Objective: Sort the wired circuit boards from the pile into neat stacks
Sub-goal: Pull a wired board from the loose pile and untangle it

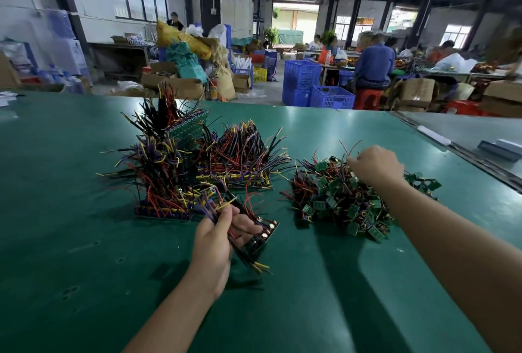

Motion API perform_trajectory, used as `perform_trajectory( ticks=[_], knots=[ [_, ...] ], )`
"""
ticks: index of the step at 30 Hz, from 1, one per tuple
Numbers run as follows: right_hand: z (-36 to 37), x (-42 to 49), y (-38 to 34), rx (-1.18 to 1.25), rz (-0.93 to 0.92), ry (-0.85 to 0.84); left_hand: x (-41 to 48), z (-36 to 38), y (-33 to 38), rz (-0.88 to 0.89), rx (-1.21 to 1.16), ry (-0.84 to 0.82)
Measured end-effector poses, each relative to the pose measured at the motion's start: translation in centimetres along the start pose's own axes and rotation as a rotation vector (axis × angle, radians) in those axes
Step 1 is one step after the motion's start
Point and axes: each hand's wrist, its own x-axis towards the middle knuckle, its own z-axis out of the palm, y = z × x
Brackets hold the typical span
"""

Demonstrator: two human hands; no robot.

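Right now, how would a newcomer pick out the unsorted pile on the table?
Start at the green table and look to its right side, where the right hand reaches down. The loose pile lies under that hand: a low jumble of small green boards facing every way, unlike the stacks to its left, whose boards sit in rows with long wires bristling upward.

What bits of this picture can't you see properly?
All in the head view:
- The right hand: its fingertips are tucked behind its knuckles, so I cannot tell whether it pinches anything from the loose pile.
- The bundle of boards held in the left hand: fingers and blur hide how many boards there are.
- The stacks: their own wires cover most of the boards.
- The print on the pile's small green boards is too small to read.
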Motion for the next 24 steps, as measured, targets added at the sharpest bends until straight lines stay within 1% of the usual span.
perform_trajectory(
  ticks=[1, 3, 9, 12, 15, 18, 20, 21, 24],
  knots=[
    [0.3, 0.7, 0.7, -0.038, 0.052, -0.086, 0.1, 0.0, 0.0, -0.013, -0.015, -0.007],
    [1.3, 1.2, 1.2, -0.105, 0.075, -0.157, 0.2, -0.2, -0.1, -0.038, -0.044, -0.011],
    [2.9, 0.7, 0.9, -0.140, 0.079, -0.073, 0.1, -0.3, -0.5, -0.053, 0.003, -0.014],
    [3.1, 0.4, 0.5, -0.208, -0.010, -0.013, 0.1, -0.1, -0.5, -0.062, 0.029, 0.004],
    [3.0, 0.5, 0.2, -0.263, -0.078, -0.044, 0.1, -0.3, -0.4, -0.065, 0.038, 0.016],
    [2.9, 0.6, 0.1, -0.283, -0.118, -0.039, 0.1, -0.2, -0.3, -0.067, 0.038, 0.020],
    [2.9, 0.5, -0.1, -0.234, -0.119, -0.037, -0.1, -0.2, -0.2, -0.072, 0.051, 0.019],
    [2.8, 0.4, -0.2, -0.169, -0.099, -0.031, -0.2, -0.2, -0.1, -0.072, 0.055, 0.019],
    [2.7, 0.2, -0.3, 0.115, 0.027, 0.053, -0.3, -0.5, 0.1, -0.067, 0.043, 0.026]
  ],
)
